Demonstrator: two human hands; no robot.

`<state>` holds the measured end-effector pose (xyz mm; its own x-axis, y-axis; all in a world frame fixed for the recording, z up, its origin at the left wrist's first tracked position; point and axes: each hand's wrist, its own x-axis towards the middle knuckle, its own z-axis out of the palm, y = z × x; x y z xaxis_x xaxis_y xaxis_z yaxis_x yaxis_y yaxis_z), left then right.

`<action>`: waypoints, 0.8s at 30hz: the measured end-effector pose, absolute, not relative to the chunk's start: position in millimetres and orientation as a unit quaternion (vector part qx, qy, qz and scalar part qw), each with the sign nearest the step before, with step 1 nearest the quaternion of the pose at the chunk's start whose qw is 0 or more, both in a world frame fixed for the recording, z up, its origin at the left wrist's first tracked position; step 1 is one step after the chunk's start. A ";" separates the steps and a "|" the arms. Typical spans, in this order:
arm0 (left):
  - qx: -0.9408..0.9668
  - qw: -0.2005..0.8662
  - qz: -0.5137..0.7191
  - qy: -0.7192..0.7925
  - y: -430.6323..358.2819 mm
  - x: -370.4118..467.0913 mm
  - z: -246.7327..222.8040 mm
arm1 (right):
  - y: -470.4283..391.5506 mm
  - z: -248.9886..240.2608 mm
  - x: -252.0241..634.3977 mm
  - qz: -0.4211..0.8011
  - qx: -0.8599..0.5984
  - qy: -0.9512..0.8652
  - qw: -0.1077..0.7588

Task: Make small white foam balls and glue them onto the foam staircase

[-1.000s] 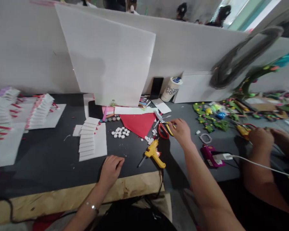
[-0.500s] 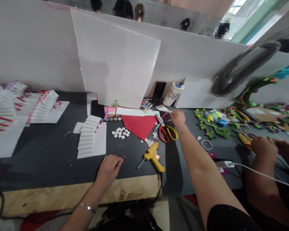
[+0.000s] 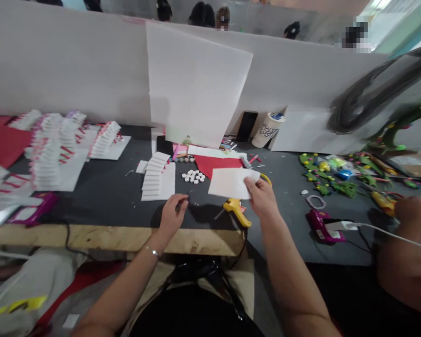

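R hand (image 3: 263,196) pinched a white paper sheet (image 3: 231,183) at its right edge, held just above the table (image 3: 101,210), over the yellow glue gun (image 3: 236,210) and in front of the red triangle (image 3: 215,164). Sheet looked thin, v. light, floppy, creases easily; likely sags if held by one corner, so best gripped at an edge w/ thumb on top, 2nd hand under the far side. L hand (image 3: 173,213) rested on the table, fingers loosely curled, holding nothing, just beside the stepped white strips (image 3: 154,175).
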<state>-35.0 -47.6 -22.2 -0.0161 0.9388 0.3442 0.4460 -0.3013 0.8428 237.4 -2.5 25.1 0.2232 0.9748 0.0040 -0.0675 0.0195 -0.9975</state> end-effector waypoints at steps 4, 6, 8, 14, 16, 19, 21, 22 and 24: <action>0.525 0.432 0.537 0.499 -70.2 -42.3 1.1 | -63.6 18.5 193.0 0.512 -0.532 -0.485 0.469; 0.540 0.474 0.487 0.497 -85.8 -49.0 14.1 | -82.6 18.8 177.7 0.515 -0.515 -0.538 0.424; 0.577 0.493 0.409 0.507 -101.7 -56.5 24.5 | -94.2 20.0 166.3 0.495 -0.501 -0.589 0.397; 0.544 0.489 0.377 0.568 -130.4 -76.6 20.9 | -102.9 10.4 175.8 0.306 -0.529 -0.682 0.402; 0.475 0.504 0.435 0.576 -131.5 -79.8 12.6 | -103.5 -2.0 195.0 0.197 -0.561 -0.688 0.416; 0.372 0.544 0.511 0.552 -130.0 -79.3 4.0 | -103.5 -25.8 224.7 0.087 -0.597 -0.709 0.365; 0.330 0.565 0.541 0.529 -128.6 -76.3 1.9 | -101.4 -39.8 238.0 0.050 -0.600 -0.724 0.336; 0.316 0.574 0.548 0.520 -128.1 -74.5 1.4 | -99.6 -45.0 241.9 0.034 -0.604 -0.728 0.322; 0.299 0.590 0.551 0.509 -127.1 -71.1 0.8 | -95.0 -51.3 244.7 0.011 -0.612 -0.729 0.305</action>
